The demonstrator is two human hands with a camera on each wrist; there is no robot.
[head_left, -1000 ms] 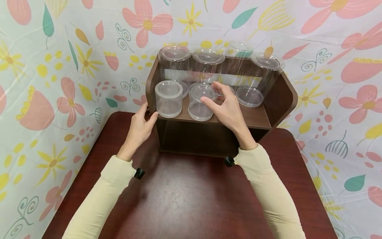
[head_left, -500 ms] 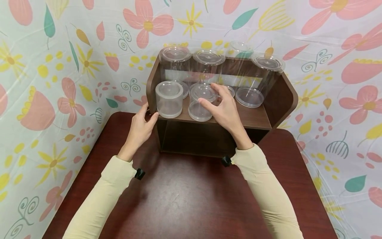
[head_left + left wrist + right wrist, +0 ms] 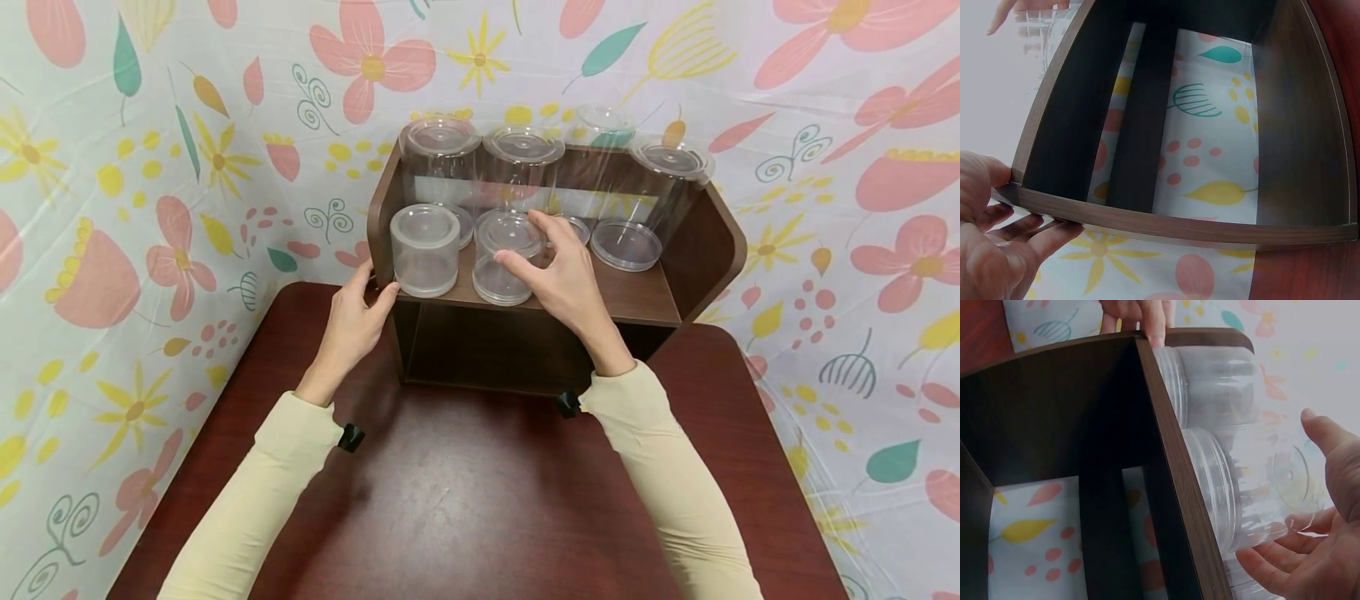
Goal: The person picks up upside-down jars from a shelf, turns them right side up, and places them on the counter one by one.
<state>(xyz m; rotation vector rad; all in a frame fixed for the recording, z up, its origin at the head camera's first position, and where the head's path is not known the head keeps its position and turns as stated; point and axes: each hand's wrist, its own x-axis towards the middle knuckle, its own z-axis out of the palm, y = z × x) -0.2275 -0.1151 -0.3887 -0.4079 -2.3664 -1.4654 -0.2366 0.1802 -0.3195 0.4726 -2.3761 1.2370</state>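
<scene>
Right hand [image 3: 567, 275] spread, I had thumb and fingers held apart around the small jar [image 3: 495, 279] and not clamped on it; my thumb stood off its wall, and I could not tell whether my fingers touched its right side. It stood straight up on the top board of the shelf [image 3: 633, 296], close to the front edge. A nudge forward could have tipped it over that edge, I judged, and a pinch with the fingertips alone might have slipped on such smooth plastic. A wide sweep of the wrist could have knocked the jars just behind. I saw nothing inside the small jar, only clear wall, with what looked like its ribbed lid underneath. To its left, apart from it, stood the cloudy jar [image 3: 425, 254], too milky to be sure of its inside. Behind were the back-left jar [image 3: 441, 171], the back-middle jar [image 3: 521, 171], the thin jar [image 3: 602, 137] and the right jar [image 3: 633, 204], all see-through and showing no contents. Farther out, my left hand [image 3: 354, 312] gripped the shelf's left side panel, thumb at the front edge. Below lay the table [image 3: 450, 517]; flowered cloth [image 3: 247, 200] hung around.
</scene>
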